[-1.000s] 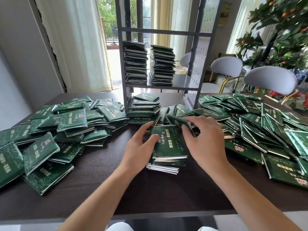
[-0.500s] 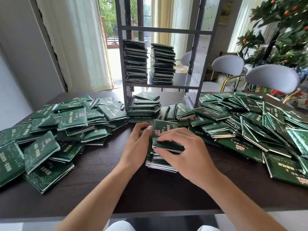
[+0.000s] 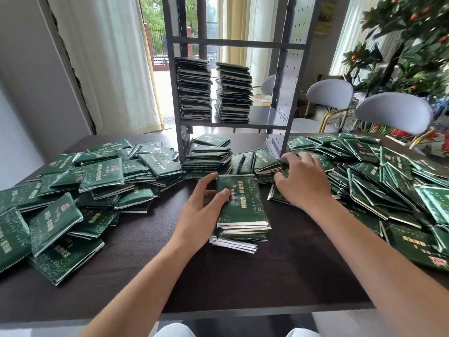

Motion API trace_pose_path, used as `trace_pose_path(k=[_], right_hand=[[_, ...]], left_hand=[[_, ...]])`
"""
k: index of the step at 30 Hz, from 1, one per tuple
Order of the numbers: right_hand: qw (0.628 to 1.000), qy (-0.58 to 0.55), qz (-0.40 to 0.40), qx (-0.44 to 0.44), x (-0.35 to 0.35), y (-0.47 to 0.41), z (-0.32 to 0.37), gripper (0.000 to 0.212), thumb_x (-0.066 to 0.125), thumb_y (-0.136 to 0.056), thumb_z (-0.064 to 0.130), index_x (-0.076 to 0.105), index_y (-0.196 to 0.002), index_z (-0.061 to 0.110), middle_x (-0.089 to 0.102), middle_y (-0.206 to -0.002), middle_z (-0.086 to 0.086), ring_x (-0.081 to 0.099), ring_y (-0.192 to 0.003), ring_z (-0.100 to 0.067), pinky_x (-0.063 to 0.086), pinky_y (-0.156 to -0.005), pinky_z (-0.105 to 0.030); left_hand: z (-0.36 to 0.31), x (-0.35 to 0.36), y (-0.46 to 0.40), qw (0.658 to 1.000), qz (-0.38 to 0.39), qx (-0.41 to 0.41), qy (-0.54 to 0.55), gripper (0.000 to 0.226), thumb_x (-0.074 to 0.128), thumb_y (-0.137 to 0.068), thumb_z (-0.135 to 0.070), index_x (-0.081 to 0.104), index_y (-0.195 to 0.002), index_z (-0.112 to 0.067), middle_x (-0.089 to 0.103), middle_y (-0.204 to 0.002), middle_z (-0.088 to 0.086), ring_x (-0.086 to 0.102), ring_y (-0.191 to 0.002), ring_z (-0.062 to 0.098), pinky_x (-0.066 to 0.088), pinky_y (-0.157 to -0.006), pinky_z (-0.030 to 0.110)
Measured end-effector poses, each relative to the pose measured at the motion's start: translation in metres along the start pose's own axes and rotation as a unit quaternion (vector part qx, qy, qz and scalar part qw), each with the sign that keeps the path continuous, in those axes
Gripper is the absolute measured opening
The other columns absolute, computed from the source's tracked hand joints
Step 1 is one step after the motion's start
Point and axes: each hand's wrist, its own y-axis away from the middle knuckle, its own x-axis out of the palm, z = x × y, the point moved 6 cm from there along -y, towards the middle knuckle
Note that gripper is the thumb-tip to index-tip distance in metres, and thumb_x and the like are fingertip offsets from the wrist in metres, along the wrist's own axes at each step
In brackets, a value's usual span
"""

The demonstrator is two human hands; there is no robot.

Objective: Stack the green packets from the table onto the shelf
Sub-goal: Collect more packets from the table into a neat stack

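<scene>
Small stack of green packets [image 3: 240,210] at mid surface [image 3: 218,283], near edges fanned unevenly toward the person. Left hand [image 3: 201,210] against the stack's left side, thumb on the top packet, fingers curled along the far corner: a loose grip on the stack. Right hand [image 3: 301,181] well off to the right, fingers spread and bent over the loose packets [image 3: 379,181] at the right heap's inner edge; cannot tell whether any packet is pinched. Left heap [image 3: 80,190] sprawling to the surface's left edge. Bare dark wood around the stack and toward the near edge. Shelf [image 3: 233,42] behind, two tall stacks [image 3: 194,88] on its middle tier, open space right of them.
</scene>
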Motion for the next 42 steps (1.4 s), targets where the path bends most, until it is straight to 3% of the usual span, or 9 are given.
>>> trace_pose_path(k=[4, 11, 14, 18, 22, 29, 33, 39, 42], right_hand=[[0.986, 0.122, 0.09, 0.073, 0.02, -0.021, -0.025, 0.069, 0.047, -0.099, 0.046, 0.022, -0.156, 0.018, 0.012, -0.164, -0.027, 0.001, -0.153, -0.044, 0.005, -0.124, -0.055], [0.981, 0.193, 0.024, 0.009, 0.019, 0.003, -0.005, 0.043, 0.055, -0.09, 0.027, 0.054, -0.132, 0.017, 0.062, -0.129, -0.012, 0.052, -0.127, -0.033, 0.026, -0.117, -0.055], [0.982, 0.182, -0.006, -0.041, 0.015, 0.013, 0.008, 0.049, 0.058, -0.089, 0.026, 0.053, -0.137, 0.018, 0.058, -0.132, -0.011, 0.05, -0.128, -0.031, 0.03, -0.115, -0.051], [0.982, 0.184, 0.052, -0.003, 0.021, 0.01, 0.0, 0.06, 0.056, -0.091, 0.03, 0.04, -0.148, 0.02, 0.046, -0.147, -0.017, 0.037, -0.141, -0.036, 0.016, -0.122, -0.056], [0.983, 0.177, -0.033, -0.034, 0.009, 0.02, 0.003, 0.039, 0.053, -0.088, 0.015, 0.062, -0.126, 0.02, 0.068, -0.115, -0.005, 0.058, -0.115, -0.029, 0.028, -0.114, -0.052], [0.975, 0.005, -0.178, -0.13, -0.022, 0.052, 0.036, 0.026, 0.062, -0.094, 0.023, 0.072, -0.117, 0.02, 0.074, -0.105, 0.001, 0.066, -0.1, -0.026, 0.039, -0.103, -0.049], [0.953, -0.09, -0.194, -0.214, -0.015, 0.078, 0.059, 0.02, 0.071, -0.086, 0.019, 0.076, -0.105, 0.022, 0.072, -0.095, 0.004, 0.064, -0.091, -0.024, 0.047, -0.09, -0.047], [0.937, -0.174, -0.172, -0.249, -0.002, 0.103, 0.068, 0.03, 0.058, -0.083, 0.029, 0.077, -0.106, 0.025, 0.065, -0.099, 0.009, 0.057, -0.097, -0.016, 0.049, -0.09, -0.041], [0.934, -0.204, -0.15, -0.252, -0.003, 0.106, 0.066, 0.032, 0.054, -0.083, 0.031, 0.076, -0.106, 0.026, 0.064, -0.101, 0.012, 0.057, -0.1, -0.014, 0.048, -0.093, -0.041]], left_hand=[[0.002, -0.001, 0.0, 1.0, 0.002, -0.006, 0.003, 0.027, 0.066, -0.094, -0.045, 0.058, -0.116, -0.058, 0.073, -0.101, -0.014, 0.073, -0.093, 0.01, 0.056, -0.095, 0.046], [0.002, 0.001, 0.0, 1.0, 0.004, -0.015, 0.007, 0.033, 0.065, -0.08, -0.056, 0.059, -0.113, -0.057, 0.073, -0.102, -0.013, 0.073, -0.092, 0.012, 0.056, -0.094, 0.048], [0.001, 0.001, 0.0, 1.0, 0.003, -0.015, 0.004, 0.035, 0.063, -0.076, -0.058, 0.059, -0.111, -0.058, 0.073, -0.102, -0.014, 0.073, -0.092, 0.011, 0.056, -0.095, 0.048], [0.001, 0.001, 0.001, 1.0, 0.0, -0.017, 0.007, 0.036, 0.063, -0.076, -0.058, 0.059, -0.111, -0.058, 0.073, -0.1, -0.014, 0.073, -0.092, 0.012, 0.056, -0.095, 0.049], [0.001, 0.002, 0.001, 1.0, 0.003, -0.02, 0.005, 0.04, 0.062, -0.074, -0.062, 0.058, -0.113, -0.057, 0.073, -0.1, -0.015, 0.073, -0.092, 0.013, 0.055, -0.094, 0.052], [-0.002, 0.001, 0.002, 1.0, -0.007, -0.02, 0.005, 0.04, 0.063, -0.076, -0.059, 0.058, -0.115, -0.055, 0.073, -0.099, -0.015, 0.073, -0.092, 0.011, 0.055, -0.095, 0.049], [-0.003, 0.001, 0.003, 1.0, -0.008, -0.013, 0.01, 0.037, 0.063, -0.076, -0.057, 0.06, -0.113, -0.054, 0.074, -0.098, -0.013, 0.073, -0.092, 0.013, 0.055, -0.095, 0.051], [-0.005, 0.002, 0.004, 1.0, 0.003, -0.002, 0.002, 0.053, 0.057, -0.077, -0.056, 0.058, -0.129, -0.046, 0.074, -0.101, -0.014, 0.072, -0.095, 0.009, 0.055, -0.096, 0.046], [-0.006, 0.002, 0.005, 1.0, 0.001, -0.002, -0.003, 0.041, 0.056, -0.091, -0.045, 0.058, -0.132, -0.044, 0.074, -0.105, -0.013, 0.07, -0.1, 0.007, 0.052, -0.1, 0.043]])
